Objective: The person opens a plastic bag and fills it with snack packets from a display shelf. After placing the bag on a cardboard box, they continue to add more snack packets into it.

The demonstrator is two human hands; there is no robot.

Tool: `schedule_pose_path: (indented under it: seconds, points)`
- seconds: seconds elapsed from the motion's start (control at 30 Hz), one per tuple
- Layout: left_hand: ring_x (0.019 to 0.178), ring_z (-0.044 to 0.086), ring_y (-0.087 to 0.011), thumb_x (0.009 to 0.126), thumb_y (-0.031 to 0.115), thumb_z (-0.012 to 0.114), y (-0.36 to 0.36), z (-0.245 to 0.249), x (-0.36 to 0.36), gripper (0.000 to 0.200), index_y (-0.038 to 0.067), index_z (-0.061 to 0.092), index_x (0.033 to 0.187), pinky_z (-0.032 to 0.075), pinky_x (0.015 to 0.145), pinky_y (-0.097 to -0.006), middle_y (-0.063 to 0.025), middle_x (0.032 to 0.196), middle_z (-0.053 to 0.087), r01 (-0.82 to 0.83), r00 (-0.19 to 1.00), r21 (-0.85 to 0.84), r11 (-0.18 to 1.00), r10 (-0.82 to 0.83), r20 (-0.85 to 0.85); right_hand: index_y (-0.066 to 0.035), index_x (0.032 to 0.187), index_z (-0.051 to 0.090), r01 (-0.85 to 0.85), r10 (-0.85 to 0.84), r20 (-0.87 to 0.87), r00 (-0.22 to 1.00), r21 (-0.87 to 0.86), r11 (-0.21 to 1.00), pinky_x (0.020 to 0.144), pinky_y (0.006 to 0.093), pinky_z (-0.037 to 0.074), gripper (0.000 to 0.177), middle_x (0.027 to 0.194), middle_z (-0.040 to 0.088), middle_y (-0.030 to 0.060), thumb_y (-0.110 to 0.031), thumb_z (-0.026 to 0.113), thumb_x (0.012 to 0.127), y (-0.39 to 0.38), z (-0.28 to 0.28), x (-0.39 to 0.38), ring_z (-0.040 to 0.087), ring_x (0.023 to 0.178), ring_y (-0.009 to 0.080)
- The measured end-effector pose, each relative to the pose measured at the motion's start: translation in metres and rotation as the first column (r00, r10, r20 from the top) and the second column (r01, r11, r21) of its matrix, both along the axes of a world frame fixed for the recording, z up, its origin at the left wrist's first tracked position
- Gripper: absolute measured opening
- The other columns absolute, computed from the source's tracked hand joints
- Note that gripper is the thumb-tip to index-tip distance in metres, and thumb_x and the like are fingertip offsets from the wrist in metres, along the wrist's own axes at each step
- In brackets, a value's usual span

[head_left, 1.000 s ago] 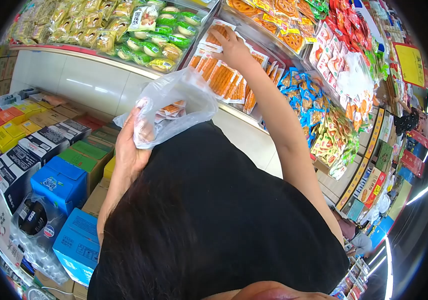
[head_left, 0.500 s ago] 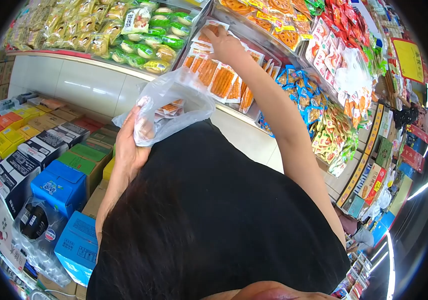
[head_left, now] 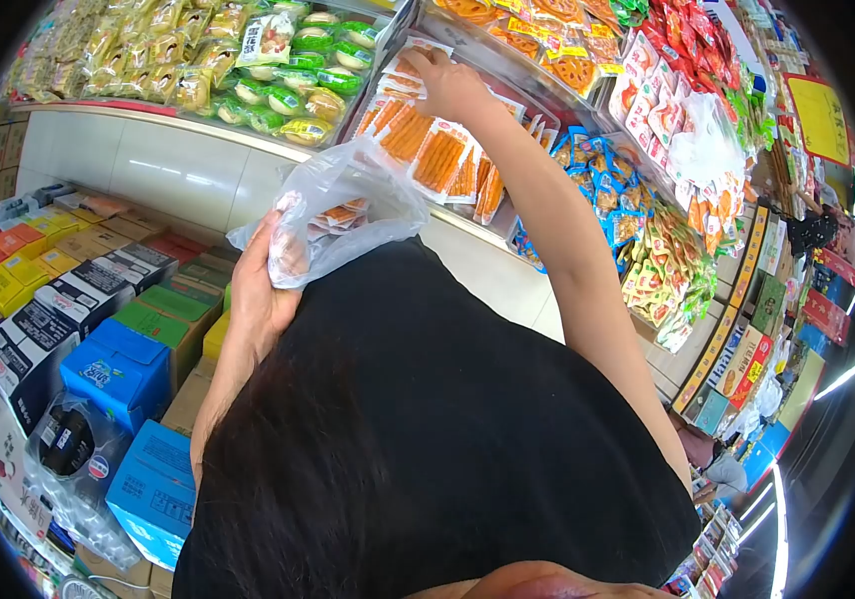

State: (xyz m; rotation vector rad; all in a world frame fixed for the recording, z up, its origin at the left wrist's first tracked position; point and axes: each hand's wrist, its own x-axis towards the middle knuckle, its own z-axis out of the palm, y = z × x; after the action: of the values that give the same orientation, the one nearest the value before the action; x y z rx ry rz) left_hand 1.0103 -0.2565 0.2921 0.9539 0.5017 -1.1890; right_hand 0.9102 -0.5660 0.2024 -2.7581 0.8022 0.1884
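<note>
My left hand (head_left: pixel 266 275) is closed round the side of a clear plastic bag (head_left: pixel 358 245), whose mouth gapes upward. Inside the bag lie a few snack packets (head_left: pixel 341 215) with orange-brown contents. My right hand (head_left: pixel 450 88) reaches into a bin of flat clear packets of orange snack sticks (head_left: pixel 442 160). Its fingers are bent and apart, with fingertips touching a packet (head_left: pixel 418 58) at the bin's far left corner. The undersides of the fingers are partly hidden.
Left of the bin, a tray holds green-wrapped (head_left: pixel 313 60) and yellow-wrapped snacks (head_left: pixel 153 55). Blue packets (head_left: pixel 602 180) and red packets (head_left: pixel 687 40) lie to the right. Stacked cartons (head_left: pixel 118 369) stand at lower left. A tiled counter front (head_left: pixel 183 165) runs below the trays.
My right hand has shifted slightly among the packets, and some packets below it have slid a little. My left hand and the bag have hardly moved.
</note>
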Motion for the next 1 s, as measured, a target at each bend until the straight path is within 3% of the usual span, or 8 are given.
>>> schedule_pose_path:
  seconds: [0.1, 0.17, 0.23, 0.33, 0.6, 0.77, 0.83, 1.0]
  points:
    - [0.061, 0.048, -0.0077, 0.092, 0.016, 0.050, -0.001, -0.001, 0.001, 0.024, 0.000, 0.053, 0.110, 0.039, 0.052, -0.0210, -0.0023, 0.079, 0.054, 0.024, 1.000, -0.068, 0.997, -0.024, 0.000, -0.020, 0.131, 0.036, -0.017, 0.017, 0.043, 0.999, 0.009, 1.000, 0.086, 0.0427, 0.048, 0.074, 0.128, 0.045, 0.0188, -0.021, 0.066, 0.064, -0.005, 0.000, -0.002, 0.058, 0.098, 0.0365]
    - [0.066, 0.051, -0.0089, 0.092, 0.016, 0.050, -0.009, 0.008, -0.003, 0.026, 0.000, 0.052, 0.111, 0.042, 0.056, -0.0218, -0.0042, 0.085, 0.056, 0.006, 1.000, -0.007, 1.000, -0.006, 0.005, -0.020, 0.131, 0.037, -0.023, 0.022, 0.066, 0.998, 0.014, 1.000, 0.086, 0.0424, 0.047, 0.073, 0.126, 0.047, 0.0191, -0.022, 0.066, 0.064, -0.009, 0.001, -0.004, 0.058, 0.098, 0.0359]
    - [0.072, 0.055, -0.0100, 0.092, 0.017, 0.050, -0.012, 0.010, -0.004, 0.027, -0.001, 0.052, 0.113, 0.045, 0.060, -0.0226, -0.0060, 0.091, 0.058, -0.013, 1.000, 0.056, 0.998, 0.012, 0.011, -0.019, 0.130, 0.038, -0.018, 0.015, 0.091, 0.996, 0.033, 0.999, 0.084, 0.0422, 0.047, 0.070, 0.112, 0.057, 0.0203, -0.024, 0.064, 0.066, -0.012, 0.005, -0.005, 0.059, 0.095, 0.0345]
    - [0.082, 0.057, -0.0124, 0.092, 0.017, 0.051, -0.009, 0.001, -0.002, 0.029, -0.001, 0.051, 0.115, 0.047, 0.068, -0.0243, -0.0090, 0.101, 0.059, 0.028, 0.999, -0.025, 0.999, -0.028, 0.022, -0.019, 0.130, 0.039, 0.035, -0.047, 0.089, 0.995, 0.130, 0.991, 0.080, 0.0424, 0.047, 0.067, 0.094, 0.062, 0.0207, -0.026, 0.063, 0.068, -0.016, 0.014, -0.008, 0.061, 0.090, 0.0340]
    - [0.055, 0.043, -0.0066, 0.092, 0.016, 0.050, -0.011, 0.001, -0.001, 0.021, 0.001, 0.053, 0.107, 0.035, 0.048, -0.0206, -0.0004, 0.074, 0.051, 0.025, 0.999, -0.038, 0.999, -0.024, 0.026, -0.021, 0.130, 0.042, 0.083, -0.125, 0.143, 0.982, 0.269, 0.960, 0.076, 0.0425, 0.047, 0.065, 0.086, 0.062, 0.0198, -0.026, 0.063, 0.069, -0.020, 0.025, -0.019, 0.061, 0.082, 0.0335]
    - [0.054, 0.041, -0.0066, 0.092, 0.016, 0.049, -0.011, 0.001, 0.001, 0.020, 0.001, 0.053, 0.106, 0.033, 0.047, -0.0211, 0.0005, 0.070, 0.047, 0.027, 0.999, -0.046, 0.999, -0.026, 0.030, -0.020, 0.129, 0.043, 0.051, -0.107, 0.205, 0.973, 0.263, 0.963, 0.077, 0.0414, 0.047, 0.063, 0.091, 0.063, 0.0196, -0.026, 0.062, 0.069, -0.027, 0.015, -0.029, 0.061, 0.085, 0.0335]
    - [0.054, 0.041, -0.0067, 0.092, 0.016, 0.049, -0.010, 0.001, 0.001, 0.020, 0.001, 0.053, 0.106, 0.033, 0.047, -0.0212, 0.0005, 0.070, 0.047, 0.029, 0.999, -0.049, 0.998, -0.028, 0.030, -0.019, 0.128, 0.043, 0.167, -0.235, 0.194, 0.953, 0.312, 0.935, 0.079, 0.0411, 0.047, 0.062, 0.095, 0.063, 0.0195, -0.025, 0.062, 0.070, -0.026, 0.018, -0.034, 0.060, 0.089, 0.0343]
    - [0.054, 0.041, -0.0071, 0.092, 0.016, 0.050, -0.010, 0.003, 0.002, 0.022, 0.001, 0.053, 0.108, 0.033, 0.047, -0.0214, 0.0000, 0.071, 0.048, 0.036, 0.999, -0.031, 0.999, -0.035, 0.034, -0.019, 0.128, 0.043, 0.189, -0.258, 0.225, 0.940, 0.287, 0.939, 0.080, 0.0417, 0.046, 0.061, 0.096, 0.063, 0.0188, -0.024, 0.062, 0.070, -0.022, 0.017, -0.038, 0.059, 0.093, 0.0354]
